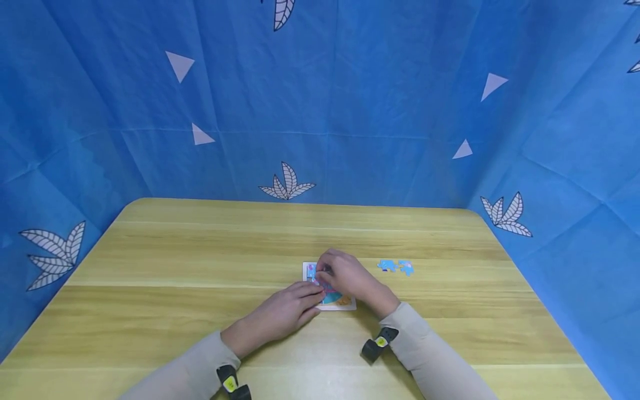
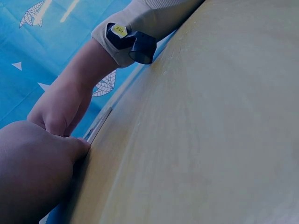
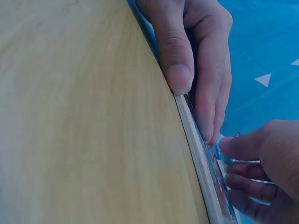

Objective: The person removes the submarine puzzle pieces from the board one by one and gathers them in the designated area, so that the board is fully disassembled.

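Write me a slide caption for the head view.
Left grip and right grip at a jigsaw puzzle, two blue pieces lying farther right on the table.

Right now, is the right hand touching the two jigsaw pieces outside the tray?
Apart: the head view shows tabletop between the right hand and both jigsaw pieces.

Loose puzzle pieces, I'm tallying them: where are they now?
In the head view, the loose puzzle pieces lie on the table, right of the right hand and puzzle board.

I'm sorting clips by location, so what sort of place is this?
Probably an indoor recording booth: a patterned blue cloth surrounds the back and sides of a wood-grain table, and a black device sits on each wrist.
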`<state>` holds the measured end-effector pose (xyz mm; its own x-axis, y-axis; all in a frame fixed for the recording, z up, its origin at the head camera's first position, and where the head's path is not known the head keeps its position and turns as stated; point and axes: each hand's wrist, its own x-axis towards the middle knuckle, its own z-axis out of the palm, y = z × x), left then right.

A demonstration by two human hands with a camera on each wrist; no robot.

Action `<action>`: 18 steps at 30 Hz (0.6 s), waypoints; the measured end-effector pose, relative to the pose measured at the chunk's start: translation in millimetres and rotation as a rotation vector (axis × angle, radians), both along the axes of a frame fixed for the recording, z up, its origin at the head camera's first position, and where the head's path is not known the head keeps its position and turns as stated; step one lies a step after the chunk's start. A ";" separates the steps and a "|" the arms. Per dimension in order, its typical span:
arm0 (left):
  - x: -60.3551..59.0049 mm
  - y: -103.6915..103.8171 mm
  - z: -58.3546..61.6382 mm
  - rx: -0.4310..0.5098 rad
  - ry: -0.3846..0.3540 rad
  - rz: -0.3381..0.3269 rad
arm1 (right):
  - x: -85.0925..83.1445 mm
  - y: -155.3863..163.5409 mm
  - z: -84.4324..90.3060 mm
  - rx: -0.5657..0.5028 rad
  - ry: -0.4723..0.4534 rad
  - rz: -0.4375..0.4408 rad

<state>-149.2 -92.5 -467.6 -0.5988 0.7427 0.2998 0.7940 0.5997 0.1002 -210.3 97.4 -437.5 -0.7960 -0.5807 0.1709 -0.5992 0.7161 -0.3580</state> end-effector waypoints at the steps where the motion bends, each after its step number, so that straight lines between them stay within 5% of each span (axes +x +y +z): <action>1: 0.2 0.1 0.1 -0.004 -0.003 0.003 | -0.3 0.0 -0.6 -0.012 -0.006 -0.008; 10: 0.6 0.1 -1.6 0.004 0.017 -0.004 | -4.0 -0.2 -7.2 -0.111 0.005 -0.070; 18: 0.7 0.8 1.0 -0.003 0.015 0.003 | -8.0 8.0 0.1 -0.240 -0.174 -0.092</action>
